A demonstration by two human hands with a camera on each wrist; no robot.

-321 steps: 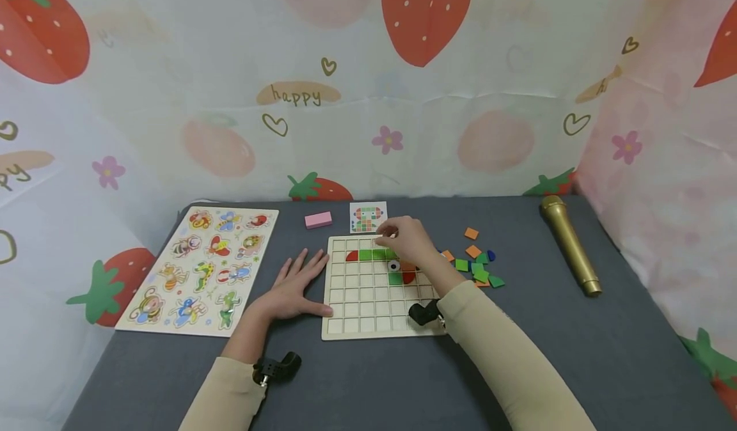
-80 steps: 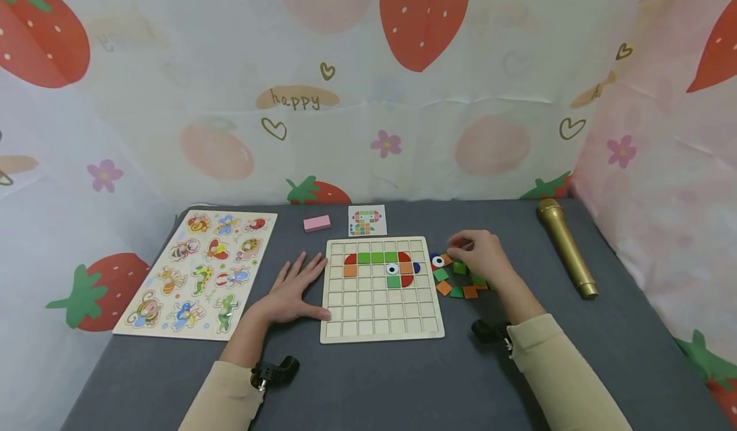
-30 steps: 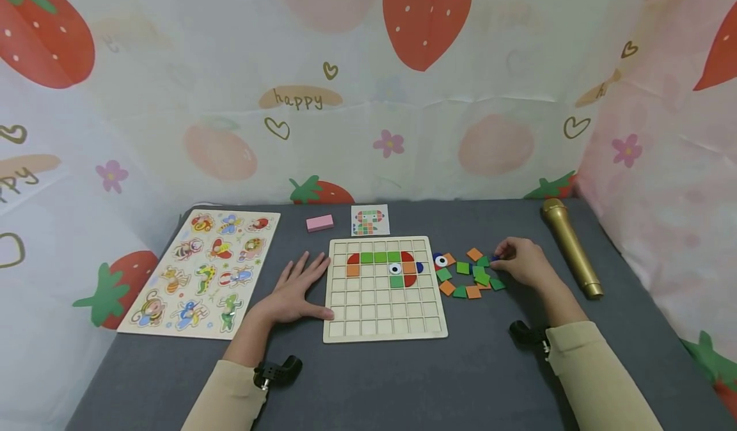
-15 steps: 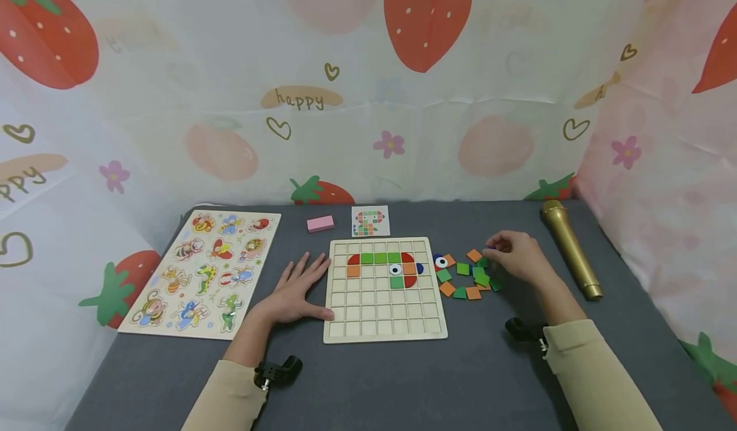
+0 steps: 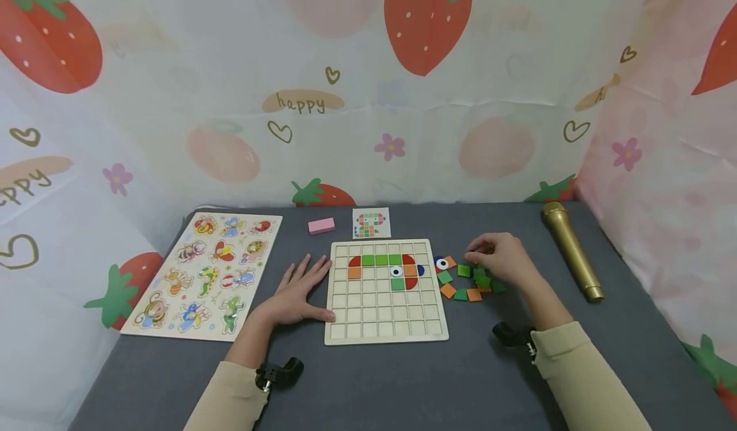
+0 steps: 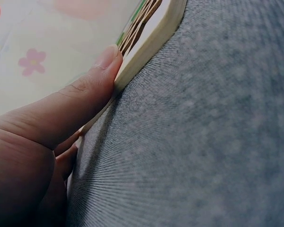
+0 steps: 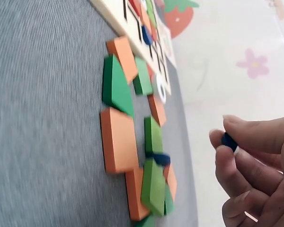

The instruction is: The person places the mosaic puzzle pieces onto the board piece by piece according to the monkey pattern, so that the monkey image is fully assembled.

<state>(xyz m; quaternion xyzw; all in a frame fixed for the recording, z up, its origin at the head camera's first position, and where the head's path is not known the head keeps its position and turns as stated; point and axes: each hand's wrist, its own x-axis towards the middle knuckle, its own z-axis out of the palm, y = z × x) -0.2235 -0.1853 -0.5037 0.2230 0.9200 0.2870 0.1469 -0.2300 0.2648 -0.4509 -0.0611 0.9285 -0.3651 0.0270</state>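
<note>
My left hand (image 5: 295, 300) lies spread with straight fingers beside the wooden grid board (image 5: 370, 316); in the left wrist view its thumb (image 6: 85, 101) rests on the board's edge. On the board are a row of green tiles (image 5: 382, 260), red rounded pieces (image 5: 411, 282), orange tiles, a white eye tile (image 5: 396, 271) and a blue piece (image 5: 421, 270) at the right. Above the loose tiles, my right hand (image 5: 507, 259) pinches a small dark blue piece (image 7: 229, 141) between thumb and fingertips; most of that piece is hidden.
Loose green (image 5: 463, 270), orange (image 5: 474, 295) and blue tiles lie right of the board. A pattern card (image 5: 371, 222) and pink block (image 5: 321, 226) sit behind it. At left lies a picture board (image 5: 215, 271) of cartoon insects, at right a gold microphone (image 5: 572, 252).
Over the earlier frames, red, orange and blue pieces were added to the board. My right hand took a blue piece from the pile's right side and moved left. My left hand stayed put.
</note>
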